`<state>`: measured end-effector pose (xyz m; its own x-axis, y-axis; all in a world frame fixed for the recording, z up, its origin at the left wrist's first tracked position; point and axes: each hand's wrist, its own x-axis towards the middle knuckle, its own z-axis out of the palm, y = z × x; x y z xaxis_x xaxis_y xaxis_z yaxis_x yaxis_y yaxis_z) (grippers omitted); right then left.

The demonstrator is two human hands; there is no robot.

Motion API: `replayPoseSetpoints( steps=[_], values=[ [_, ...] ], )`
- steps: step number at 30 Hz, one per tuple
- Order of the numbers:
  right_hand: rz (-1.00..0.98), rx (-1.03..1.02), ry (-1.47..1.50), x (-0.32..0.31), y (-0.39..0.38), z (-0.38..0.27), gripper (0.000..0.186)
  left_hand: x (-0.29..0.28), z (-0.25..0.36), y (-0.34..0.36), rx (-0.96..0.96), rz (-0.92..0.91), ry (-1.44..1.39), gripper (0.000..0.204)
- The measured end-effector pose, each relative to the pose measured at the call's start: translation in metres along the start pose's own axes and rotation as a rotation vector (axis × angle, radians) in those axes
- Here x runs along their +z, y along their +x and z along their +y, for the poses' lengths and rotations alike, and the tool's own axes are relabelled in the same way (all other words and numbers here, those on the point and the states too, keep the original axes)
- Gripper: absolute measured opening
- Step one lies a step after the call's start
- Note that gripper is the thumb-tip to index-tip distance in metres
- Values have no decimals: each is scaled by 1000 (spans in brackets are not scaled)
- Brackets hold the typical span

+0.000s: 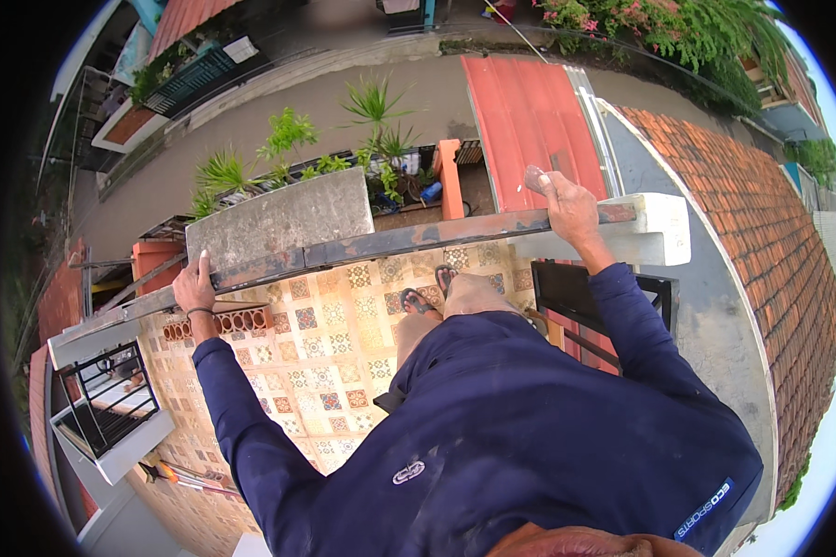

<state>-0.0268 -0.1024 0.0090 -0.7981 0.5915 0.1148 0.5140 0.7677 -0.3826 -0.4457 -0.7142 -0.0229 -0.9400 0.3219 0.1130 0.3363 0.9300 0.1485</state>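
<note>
Dark metal, blotched rust-brown and flaking: find the long rail (pixel 381 243) crosswise in front of the body, under both hands. Note the right hand (pixel 576 218) over the right-hand stretch of rail, with fingers pinched on a small reddish-brown piece (pixel 533 179); cannot tell its exact kind, nor whether in contact with the metal. Note the left hand (pixel 195 286) resting on the rail well to the left, with the curl of its fingers partly hidden; cannot tell how tightly closed. For good results, use the left hand as a steady brace, lay the piece flat, press evenly and favour short strokes lengthwise over the roughest patches. Plant both sandals (pixel 416 303) squarely on the patterned tile floor (pixel 344 343). Do not lean far out: allow for the open drop toward the plants (pixel 372 107) and the red metal roof (pixel 529 121). Avoid scraping knuckles on the grey slab (pixel 288 218), just beyond the left half. Stop short of the white ledge (pixel 659 227) at the right end, and mind the black frame (pixel 567 292) near the right forearm.
</note>
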Motion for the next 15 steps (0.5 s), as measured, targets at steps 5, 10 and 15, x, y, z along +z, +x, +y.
replayPoseSetpoints(
  steps=[5, 10, 15],
  values=[
    [36, -33, 61, -3, -2, -1, 28, -4, 4, 2, -32, -81, 19, 70],
    [55, -70, 77, -7, -2, -4, 28, -5, 4, 5, -92, -120, -28, 74],
    [86, -76, 84, -6, -2, -3, 30, -5, 5, 8, -161, -131, -121, 77]
  ],
)
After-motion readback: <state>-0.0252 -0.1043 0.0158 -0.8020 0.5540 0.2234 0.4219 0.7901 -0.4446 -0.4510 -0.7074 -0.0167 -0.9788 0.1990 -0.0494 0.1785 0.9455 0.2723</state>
